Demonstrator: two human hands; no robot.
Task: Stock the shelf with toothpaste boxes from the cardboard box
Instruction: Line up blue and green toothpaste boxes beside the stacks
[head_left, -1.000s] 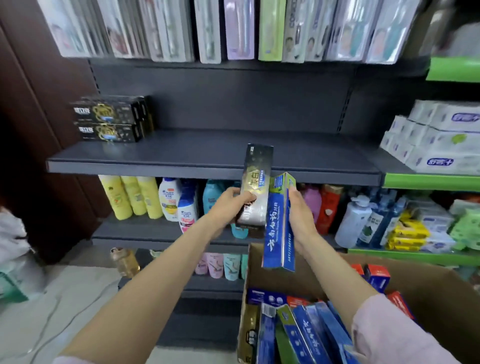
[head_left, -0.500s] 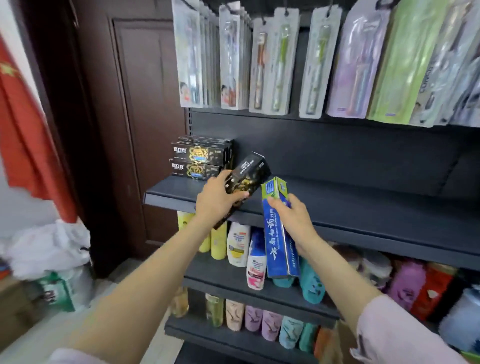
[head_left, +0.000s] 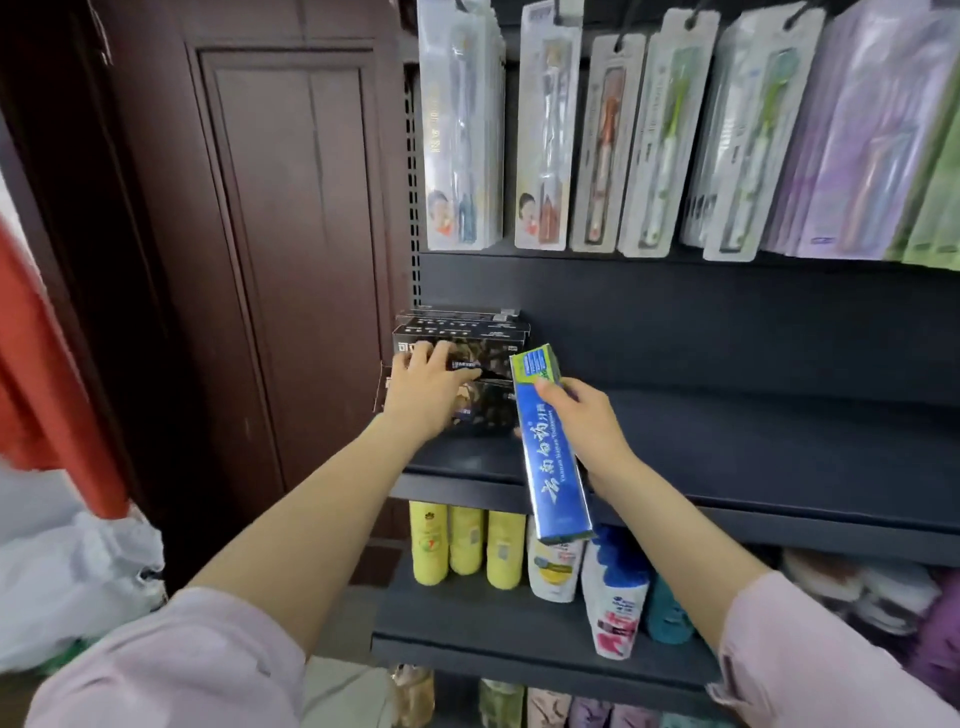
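The left hand (head_left: 423, 395) presses a black-and-gold toothpaste box (head_left: 485, 410) against the stack of black boxes (head_left: 462, 332) at the dark grey metal shelf's (head_left: 753, 441) nine o'clock end. At three o'clock of it, the right hand (head_left: 587, 431) grips a tilted blue-and-green toothpaste box (head_left: 553, 457).

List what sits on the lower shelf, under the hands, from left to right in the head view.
Three yellow bottles → white bottle with a yellow label → white and blue shampoo bottle → teal bottle, partly hidden by the right forearm.
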